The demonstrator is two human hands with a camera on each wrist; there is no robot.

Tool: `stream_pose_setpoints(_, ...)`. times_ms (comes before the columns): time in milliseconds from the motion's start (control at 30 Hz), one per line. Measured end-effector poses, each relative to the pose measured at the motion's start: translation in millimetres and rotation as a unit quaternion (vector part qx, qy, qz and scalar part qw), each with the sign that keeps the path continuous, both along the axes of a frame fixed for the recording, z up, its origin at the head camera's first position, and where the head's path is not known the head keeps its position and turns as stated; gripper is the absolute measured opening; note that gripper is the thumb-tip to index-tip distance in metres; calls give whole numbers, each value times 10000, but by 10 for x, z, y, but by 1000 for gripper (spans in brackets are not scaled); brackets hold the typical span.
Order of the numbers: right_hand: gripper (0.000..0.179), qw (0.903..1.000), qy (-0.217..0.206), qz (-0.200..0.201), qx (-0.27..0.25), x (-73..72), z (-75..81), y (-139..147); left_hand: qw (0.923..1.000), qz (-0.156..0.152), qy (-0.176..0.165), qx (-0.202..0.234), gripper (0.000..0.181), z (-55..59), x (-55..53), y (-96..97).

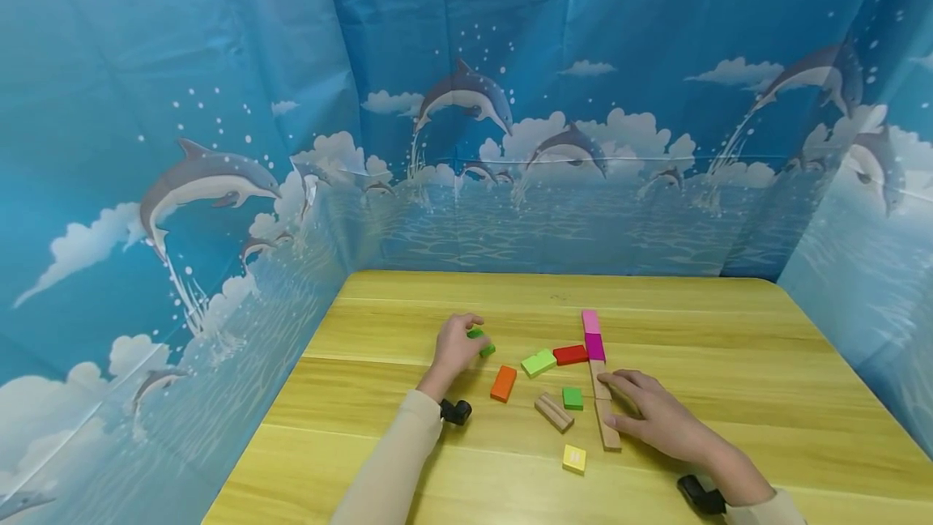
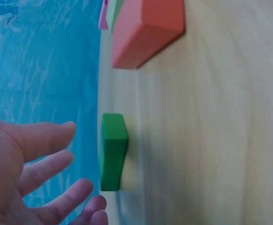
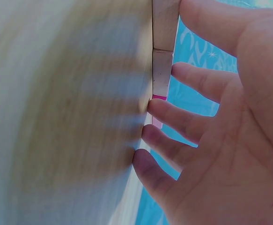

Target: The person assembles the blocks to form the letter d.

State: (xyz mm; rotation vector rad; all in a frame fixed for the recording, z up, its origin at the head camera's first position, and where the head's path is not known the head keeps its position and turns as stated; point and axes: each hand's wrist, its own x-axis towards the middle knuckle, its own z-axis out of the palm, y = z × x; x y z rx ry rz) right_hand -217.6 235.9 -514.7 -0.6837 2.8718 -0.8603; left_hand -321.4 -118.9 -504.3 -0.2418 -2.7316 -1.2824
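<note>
In the head view my left hand (image 1: pixel 453 347) hovers over a green block (image 1: pixel 487 350) on the table. The left wrist view shows that green block (image 2: pixel 113 152) standing apart from my spread fingertips. My right hand (image 1: pixel 659 420) rests beside a straight row of blocks. The row runs from a pink block (image 1: pixel 590 321) through a magenta block (image 1: pixel 594 347) to two plain wooden blocks (image 1: pixel 608 428). From the right wrist view, the thumb and index fingertip touch the sides of the wooden blocks (image 3: pixel 163 70), while the other fingertips meet the tabletop.
A red block (image 1: pixel 570 355) abuts the row's left side, with a light green block (image 1: pixel 538 363) at its end. Lying loose are an orange block (image 1: pixel 503 384), a grooved wooden block (image 1: pixel 554 411), a green square block (image 1: pixel 572 399) and a yellow block (image 1: pixel 574 458). A dolphin-print curtain (image 1: pixel 583 225) borders the table.
</note>
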Motion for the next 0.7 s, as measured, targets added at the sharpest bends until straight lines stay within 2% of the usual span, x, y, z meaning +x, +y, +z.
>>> stream_pose_setpoints(267, 69, 10000, 28, 10, -50, 16, 6, 4, 9995, 276, -108, -65, 52, -103, -51, -62)
stream_pose_setpoints(700, 69, 9999, -21, -38, -118, 27, 4, 8, 9989, 153, -349, -263, 59, -166, -70, -104)
